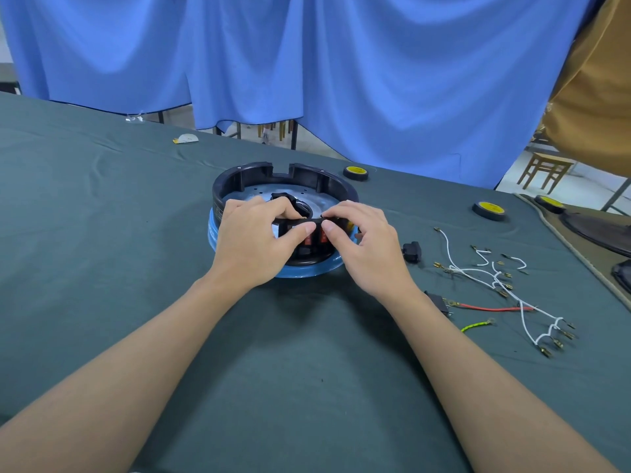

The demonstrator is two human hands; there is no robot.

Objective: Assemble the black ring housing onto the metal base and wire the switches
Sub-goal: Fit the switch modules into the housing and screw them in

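From my remote seat, the ring housing (239,175) read black, on a base (213,235) with a bright blue rim. Its inner plate (324,204) was pale silver, dotted with small holes. The switches (323,237) in the near wall showed red. The table cloth (102,268) was dark grey-green and the curtain (341,63) plain blue. Two tape rolls (355,172) (489,209) were black with yellow centres. I counted white wires (454,264), a red wire (491,308) and a yellow-green wire (476,325).

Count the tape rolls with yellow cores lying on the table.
3. One tape roll lies behind the black ring housing; a second farther right on the green cloth; a third on the tan-edged mat at far right. Others could be hidden.
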